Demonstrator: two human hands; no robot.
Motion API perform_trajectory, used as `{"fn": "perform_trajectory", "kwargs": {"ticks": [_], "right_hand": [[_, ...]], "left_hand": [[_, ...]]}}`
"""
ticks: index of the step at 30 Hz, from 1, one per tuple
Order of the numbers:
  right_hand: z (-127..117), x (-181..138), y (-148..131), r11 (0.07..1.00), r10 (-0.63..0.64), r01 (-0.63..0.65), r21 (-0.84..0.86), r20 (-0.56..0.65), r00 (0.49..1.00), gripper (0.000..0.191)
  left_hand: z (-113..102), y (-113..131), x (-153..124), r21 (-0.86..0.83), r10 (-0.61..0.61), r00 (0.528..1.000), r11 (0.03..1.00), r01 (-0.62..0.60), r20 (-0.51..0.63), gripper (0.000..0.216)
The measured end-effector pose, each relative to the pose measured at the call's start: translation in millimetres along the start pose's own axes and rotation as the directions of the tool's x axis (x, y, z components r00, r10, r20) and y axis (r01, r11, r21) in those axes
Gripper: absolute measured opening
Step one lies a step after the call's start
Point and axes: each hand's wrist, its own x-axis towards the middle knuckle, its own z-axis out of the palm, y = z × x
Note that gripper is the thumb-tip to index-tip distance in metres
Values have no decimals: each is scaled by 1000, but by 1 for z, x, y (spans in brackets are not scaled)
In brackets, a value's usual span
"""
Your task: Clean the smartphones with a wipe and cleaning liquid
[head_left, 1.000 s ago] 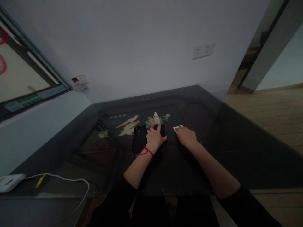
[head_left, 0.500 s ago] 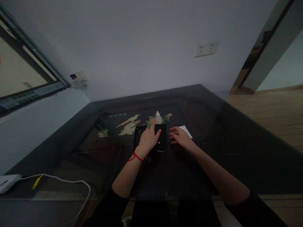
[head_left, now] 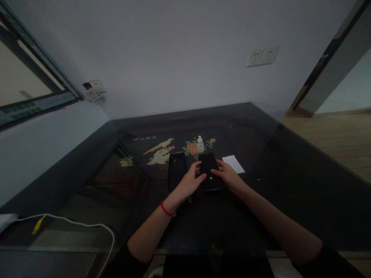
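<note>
Between my hands is a black phone [head_left: 209,166] with a small white dot near its lower end. My left hand [head_left: 191,180], with a red cord on its wrist, grips the phone's left edge, thumb on top. From the right, my right hand [head_left: 227,173] grips the opposite edge, thumb over the face. Left of the phone lies a black phone case [head_left: 177,170], hollow side up, partly behind my left hand. A small white dropper bottle [head_left: 200,145] stands just beyond the phone. Beside my right hand lies a white sheet of paper [head_left: 233,164].
The dark table [head_left: 261,216] has a bird-and-flower picture on its top and meets the wall at the back. A white cable [head_left: 78,221] with a yellow tag runs along the near left. Wall sockets [head_left: 263,56] are above the table.
My right hand has moved onto the phone's right edge. My left hand has shifted to its left edge, and the phone has moved right, away from the case. The view has shifted slightly.
</note>
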Motion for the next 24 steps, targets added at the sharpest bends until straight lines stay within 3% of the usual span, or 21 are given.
{"fn": "perform_trajectory", "kwargs": {"ticks": [3,5,8,12,16,19,24], "right_hand": [[-1,-1,0,1000,3,-3,19,-5,1000,56],[-2,-4,-3,999,-5,6,32,-13,1000,58],[-2,-9,-8,999,-46,45,-17,-34,998,58],[-1,-16,-16,993,-90,84,-81,-66,994,57],[4,-21,-22,997,-54,60,47,-107,993,57],[9,-25,-24,988,-60,74,137,-107,992,56],[15,-31,-26,988,-129,136,74,-100,987,59]], "left_hand": [[-20,1,-1,192,35,998,981,-23,-59,37],[-42,-3,1,278,43,980,960,13,-195,28],[-74,-15,3,376,16,911,914,154,-412,36],[-89,-30,8,381,-85,899,885,266,-430,35],[-80,-30,13,285,-124,930,931,229,-345,38],[-61,-24,12,130,-136,957,976,174,-257,30],[-21,-16,3,-195,-152,975,973,120,-160,40]]}}
